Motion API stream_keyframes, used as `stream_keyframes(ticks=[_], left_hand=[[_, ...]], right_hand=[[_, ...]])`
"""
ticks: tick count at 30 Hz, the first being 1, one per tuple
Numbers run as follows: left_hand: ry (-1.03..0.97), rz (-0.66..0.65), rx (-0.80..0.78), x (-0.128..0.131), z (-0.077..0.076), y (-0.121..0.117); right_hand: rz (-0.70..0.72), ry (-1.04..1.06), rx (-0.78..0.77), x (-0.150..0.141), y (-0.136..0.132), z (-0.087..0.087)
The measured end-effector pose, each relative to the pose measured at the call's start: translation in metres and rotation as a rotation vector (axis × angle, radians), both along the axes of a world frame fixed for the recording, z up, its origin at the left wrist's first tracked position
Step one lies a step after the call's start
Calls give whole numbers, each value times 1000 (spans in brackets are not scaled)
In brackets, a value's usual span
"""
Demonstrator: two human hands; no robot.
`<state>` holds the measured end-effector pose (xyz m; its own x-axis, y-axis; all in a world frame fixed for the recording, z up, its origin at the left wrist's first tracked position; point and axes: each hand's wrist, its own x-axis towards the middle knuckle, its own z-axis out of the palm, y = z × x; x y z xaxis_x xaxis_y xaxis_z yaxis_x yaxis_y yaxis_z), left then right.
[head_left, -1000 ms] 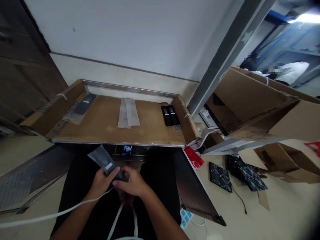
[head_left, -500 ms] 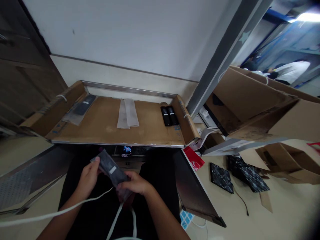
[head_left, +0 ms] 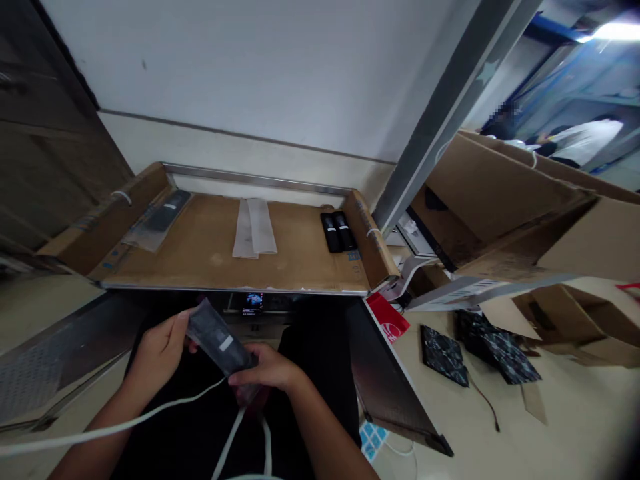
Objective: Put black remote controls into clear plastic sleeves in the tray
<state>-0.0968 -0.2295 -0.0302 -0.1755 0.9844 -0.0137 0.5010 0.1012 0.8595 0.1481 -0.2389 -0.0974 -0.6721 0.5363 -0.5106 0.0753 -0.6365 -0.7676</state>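
A dark oblong device in a translucent plastic sleeve (head_left: 219, 340) slants above my lap, a small white label showing through. My right hand (head_left: 267, 367) is closed around its lower end, thumb on top. At the upper left end, my left hand (head_left: 167, 340) pinches the sleeve's edge, with some fingers hidden behind. Ahead on the cardboard-lined table, two flat whitish sleeves (head_left: 254, 228) overlap near the middle. Two bare black oblong devices (head_left: 338, 232) with white labels lie side by side on the right. Another sleeved device (head_left: 170, 210) rests at the left.
Folded cardboard walls (head_left: 373, 240) border the table's sides. A lit phone screen (head_left: 253, 303) shows below its front edge. White cables (head_left: 150, 413) cross my lap. Large cardboard boxes (head_left: 510, 207) and dark patterned panels (head_left: 445, 355) are at the right. A person (head_left: 580, 141) bends in the background.
My left hand has shifted slightly left and turned, its grip now at the sleeve's upper left edge. The sleeved device has tilted a little; my right hand still holds the lower end.
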Motion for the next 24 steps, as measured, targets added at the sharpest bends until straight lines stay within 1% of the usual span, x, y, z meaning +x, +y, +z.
stream_keyframes(ticks=[2,4,6,9,10,12,14,16,20,22,24], left_hand=[[17,-5,10,1,10,-1],[-8,22,16,2,19,0],[-59,14,6,4,27,1],[-106,-43,-49,6,38,4],[-76,-52,-52,7,41,5],[55,-72,-11,11,48,7],[198,-123,80,14,55,9],[299,-177,164,18,61,10],[395,-205,289,22,70,9],[422,-227,317,24,73,9],[440,-258,343,25,77,8]], right_hand=[[-3,-54,81,1,1,-2],[-20,-102,148,1,1,-3],[-18,-118,154,2,1,-2],[11,-110,121,2,0,1],[14,-110,125,2,0,2],[8,-113,137,2,0,3],[4,-114,142,1,-1,1],[-8,-104,154,1,-1,-3],[-47,-68,216,1,-1,-8],[-50,-60,222,0,-1,-6],[-39,-68,214,0,0,0]])
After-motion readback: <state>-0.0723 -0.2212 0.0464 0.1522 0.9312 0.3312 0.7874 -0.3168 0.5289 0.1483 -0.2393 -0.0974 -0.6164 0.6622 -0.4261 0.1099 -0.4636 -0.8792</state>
